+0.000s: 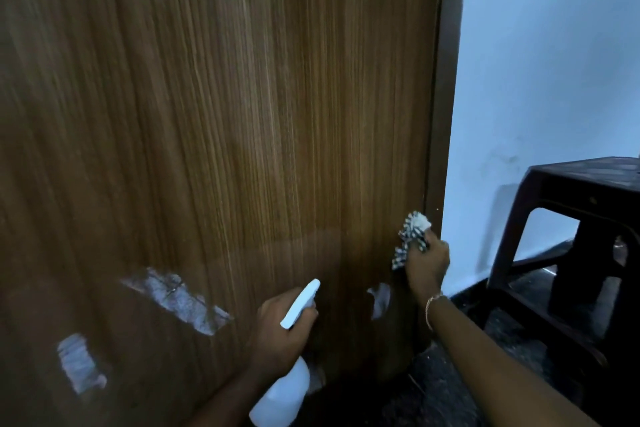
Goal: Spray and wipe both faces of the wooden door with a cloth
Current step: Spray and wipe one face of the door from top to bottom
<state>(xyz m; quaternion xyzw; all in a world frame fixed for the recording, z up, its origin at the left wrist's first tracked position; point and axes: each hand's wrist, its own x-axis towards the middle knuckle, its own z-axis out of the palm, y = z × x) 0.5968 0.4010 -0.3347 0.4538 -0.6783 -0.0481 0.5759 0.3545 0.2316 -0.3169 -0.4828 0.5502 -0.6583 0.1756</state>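
1. Filling most of the view, the wooden door point(225, 114) is standing upright, showing brown vertical grain. Its right edge is meeting a dark door frame point(446, 97).
2. The right hand point(427, 265) is gripping a bunched black-and-white checked cloth point(412, 239), with its fingers curled round it. It is pressing the cloth against the door's face, low down and just beside the frame.
3. The left hand point(280, 333) is holding a white spray bottle point(280, 395) by the neck, fingers wrapped round it under the trigger head. The nozzle is pointing up towards the door and the pale body is hanging below the hand. The bottle is sitting close before the lower door, left of the cloth.
4. Pale patches point(180, 298) are showing on the door's lower left. They may be wet streaks or reflections; the blur is making it hard to tell.
5. A thin bracelet point(433, 305) is circling the right wrist.
6. A dark plastic stool point(571, 236) is standing right of the frame on a dark floor point(450, 385), against a pale blue wall point(554, 62).
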